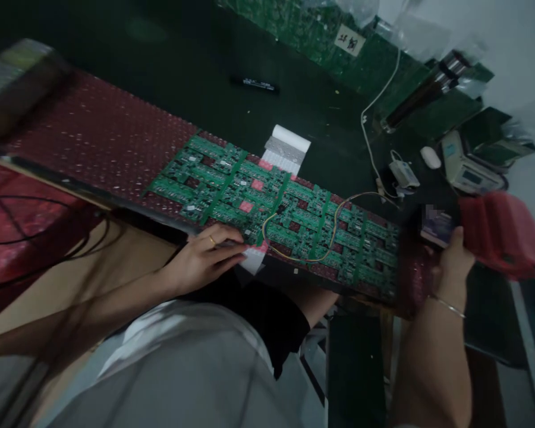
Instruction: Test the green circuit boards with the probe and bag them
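A panel of green circuit boards (232,178) lies on red bubble wrap at the table's front. My left hand (214,246), with a ring on one finger, rests at the panel's near edge; its fingers are stretched out, and the fingertips are by a white paper strip (253,260). At the right end, my right hand (457,255) is closed around the edge of a small dark rectangular box (437,226), partly blurred. Thin coloured wires (310,260) with a black connector (282,209) loop over the boards.
A black marker (255,84) and a white roll (289,142) lie behind the panel. Red bubble wrap (111,131) stretches left to a wrapped block (20,83). A white cable (364,119), a grey device (470,169) and a red bin (503,232) are at right.
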`<state>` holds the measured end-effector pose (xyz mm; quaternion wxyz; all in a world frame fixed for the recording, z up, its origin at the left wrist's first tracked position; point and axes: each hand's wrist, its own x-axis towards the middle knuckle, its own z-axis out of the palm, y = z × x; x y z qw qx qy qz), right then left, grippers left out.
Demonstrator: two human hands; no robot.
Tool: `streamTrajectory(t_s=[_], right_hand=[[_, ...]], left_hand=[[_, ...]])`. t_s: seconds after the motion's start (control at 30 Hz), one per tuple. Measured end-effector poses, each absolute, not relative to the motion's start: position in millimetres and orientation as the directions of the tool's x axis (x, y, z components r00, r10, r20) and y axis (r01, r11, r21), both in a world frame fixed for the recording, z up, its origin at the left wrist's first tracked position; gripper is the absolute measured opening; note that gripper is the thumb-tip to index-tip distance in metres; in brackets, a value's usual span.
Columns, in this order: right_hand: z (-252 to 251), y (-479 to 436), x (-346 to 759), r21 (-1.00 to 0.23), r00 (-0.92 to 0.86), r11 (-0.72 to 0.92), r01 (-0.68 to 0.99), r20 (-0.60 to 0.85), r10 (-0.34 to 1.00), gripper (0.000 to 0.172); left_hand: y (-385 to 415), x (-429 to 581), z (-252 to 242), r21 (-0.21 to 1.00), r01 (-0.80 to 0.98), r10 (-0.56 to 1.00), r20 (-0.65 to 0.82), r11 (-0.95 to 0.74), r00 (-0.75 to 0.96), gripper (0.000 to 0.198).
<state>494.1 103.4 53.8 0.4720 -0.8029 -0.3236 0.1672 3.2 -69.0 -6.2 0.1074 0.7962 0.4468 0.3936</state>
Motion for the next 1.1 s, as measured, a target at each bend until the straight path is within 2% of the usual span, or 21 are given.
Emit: streamTrajectory(t_s=[0.07,0.1,0.13,0.2,0.33,0.47,0.6,0.73,0.83,0.97,1.1], right_hand=[[42,118,511,-0.591,0.652,-0.417,0.691,0.26,0.712,0.02],[34,123,520,-0.449,0.57,-0.4,0.799,0.356,0.74,0.019],[26,127,529,-0.337,0.489,-0.365,0.868,0.446,0.75,0.024],[10,130,544,-0.238,0.378,-0.294,0.926,0.55,0.745,0.04],[-11,131,564,-0.234,0.374,-0.292,0.927,0.602,0.705,0.048],[-16,131,569,-0.262,0.431,-0.344,0.902,0.594,0.679,0.045],[-13,129,562,-0.249,0.415,-0.333,0.909,0.575,0.705,0.044],[-9,127,552,-0.236,0.402,-0.325,0.916,0.561,0.723,0.048],[-6,126,548,-0.242,0.411,-0.332,0.912,0.539,0.735,0.05],[-5,126,545,-0.264,0.418,-0.324,0.908,0.535,0.735,0.051],[-9,127,547,-0.243,0.376,-0.287,0.926,0.556,0.741,0.053]], left_hand=[[-71,3,-9,0.533,0.625,0.801,0.527,-0.571,0.284,0.019],[-72,3,-9,0.535,0.622,0.802,0.525,-0.571,0.285,0.019],[-72,3,-9,0.534,0.62,0.799,0.528,-0.575,0.287,0.018],[-74,4,-9,0.521,0.624,0.791,0.539,-0.583,0.289,0.015],[-75,6,-9,0.538,0.644,0.819,0.506,-0.544,0.27,0.011],[-77,8,-9,0.59,0.636,0.858,0.441,-0.498,0.263,0.011],[-75,4,11,0.659,0.598,0.889,0.375,-0.456,0.264,0.012],[-38,-3,43,0.735,0.583,0.937,0.295,-0.347,0.186,0.012],[16,-8,50,0.763,0.577,0.957,0.234,-0.29,0.171,0.015],[77,-9,33,0.735,0.626,0.961,0.134,-0.261,0.242,0.011],[98,-5,17,0.656,0.704,0.961,0.139,-0.272,0.241,0.009]])
